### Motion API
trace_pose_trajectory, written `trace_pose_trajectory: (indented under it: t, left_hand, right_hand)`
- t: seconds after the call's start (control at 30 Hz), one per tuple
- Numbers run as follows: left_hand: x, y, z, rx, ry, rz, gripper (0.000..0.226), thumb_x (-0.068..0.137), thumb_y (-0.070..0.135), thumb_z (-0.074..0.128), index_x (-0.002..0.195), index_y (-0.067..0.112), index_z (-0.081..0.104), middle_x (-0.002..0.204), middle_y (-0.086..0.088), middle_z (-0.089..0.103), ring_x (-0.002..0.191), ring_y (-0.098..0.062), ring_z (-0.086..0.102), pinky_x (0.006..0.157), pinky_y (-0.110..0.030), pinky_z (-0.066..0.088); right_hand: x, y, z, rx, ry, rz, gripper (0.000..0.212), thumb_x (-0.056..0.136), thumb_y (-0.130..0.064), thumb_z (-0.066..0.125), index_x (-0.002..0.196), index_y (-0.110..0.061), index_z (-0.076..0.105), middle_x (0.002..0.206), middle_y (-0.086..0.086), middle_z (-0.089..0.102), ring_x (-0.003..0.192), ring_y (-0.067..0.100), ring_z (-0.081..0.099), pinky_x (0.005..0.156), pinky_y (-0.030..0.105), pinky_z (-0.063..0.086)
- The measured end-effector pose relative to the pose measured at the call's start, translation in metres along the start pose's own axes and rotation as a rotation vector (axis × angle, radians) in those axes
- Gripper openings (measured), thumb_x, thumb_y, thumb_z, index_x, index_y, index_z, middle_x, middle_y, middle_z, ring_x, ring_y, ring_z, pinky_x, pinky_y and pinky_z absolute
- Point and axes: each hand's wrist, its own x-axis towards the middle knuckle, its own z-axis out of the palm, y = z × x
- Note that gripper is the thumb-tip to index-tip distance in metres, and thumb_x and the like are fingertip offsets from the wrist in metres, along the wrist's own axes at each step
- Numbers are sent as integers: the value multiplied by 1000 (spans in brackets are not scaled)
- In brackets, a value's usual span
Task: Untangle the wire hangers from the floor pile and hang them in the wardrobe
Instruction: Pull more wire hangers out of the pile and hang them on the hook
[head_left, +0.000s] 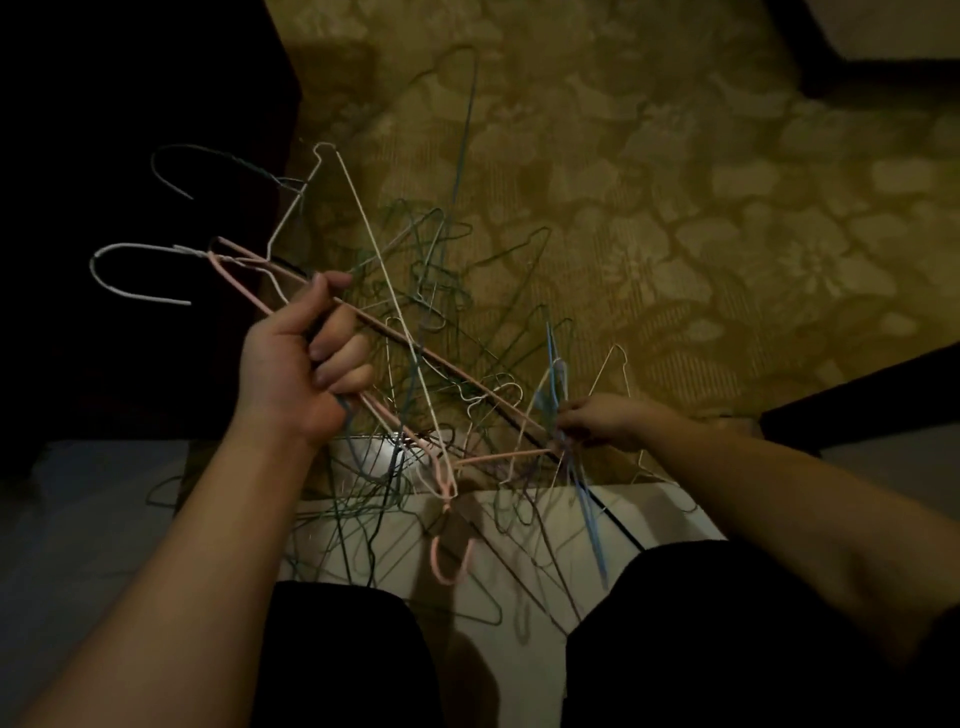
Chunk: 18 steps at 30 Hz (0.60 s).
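A tangled pile of wire hangers in green, white, pink and blue lies on the floor in front of me. My left hand is shut around a bunch of lifted hangers; a white hook and a dark hook stick out to its left. A pink hanger dangles below the bunch. My right hand is lower and to the right, fingers pinched on blue wire hangers at the pile's edge. The wires cross each other, so which hanger belongs to which hook is hard to tell.
Patterned olive carpet covers the floor beyond the pile. A pale smooth floor strip runs under the near hangers. Dark furniture fills the left side, another dark edge stands at right. My dark-clothed knees are at the bottom.
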Motion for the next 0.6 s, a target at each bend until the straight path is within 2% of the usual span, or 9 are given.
trace_pose_trajectory:
  t: [0.13,0.2,0.27,0.33,0.47,0.6]
  left_hand:
    - [5,-8,0,94,-16,-30,22,93,30,42,84,19,59,42,8,25,39,-8,5,36,-13,12]
    - [8,-12,1,121,-24,-47,23,93,31,43,83,19,59,41,8,25,39,-8,5,36,-13,12]
    - [11,-15,2,154,-13,-64,23,92,34,44,82,19,59,41,8,25,35,-6,9,36,-13,13]
    - [14,-19,4,181,3,-88,26,92,36,46,77,20,59,41,8,24,31,-4,16,35,-14,13]
    - [18,-28,13,187,28,-142,36,91,41,48,62,19,49,41,7,25,29,-4,19,32,-15,14]
    - [20,-32,25,198,-15,-132,46,91,42,49,52,19,40,41,5,26,28,-6,20,37,-18,11]
  right_hand:
    - [-13,-9,-9,280,75,-86,20,100,-27,52,91,-14,64,70,0,58,53,9,51,47,19,39]
    - [-17,-14,-18,437,99,-138,22,101,-26,51,86,-14,61,69,0,57,50,7,54,45,19,40]
    - [-22,-17,-28,522,182,-181,21,100,-27,52,88,-13,62,70,2,57,56,9,58,55,21,44]
    - [-30,-23,-35,456,251,-216,21,100,-29,52,91,-13,63,71,2,61,61,12,61,59,24,44]
    - [-55,-58,-38,302,276,-302,23,99,-28,54,100,-7,62,75,3,69,59,11,66,53,23,46]
    - [-78,-99,-29,63,352,-379,23,100,-28,52,92,-11,66,70,0,71,59,14,65,53,24,48]
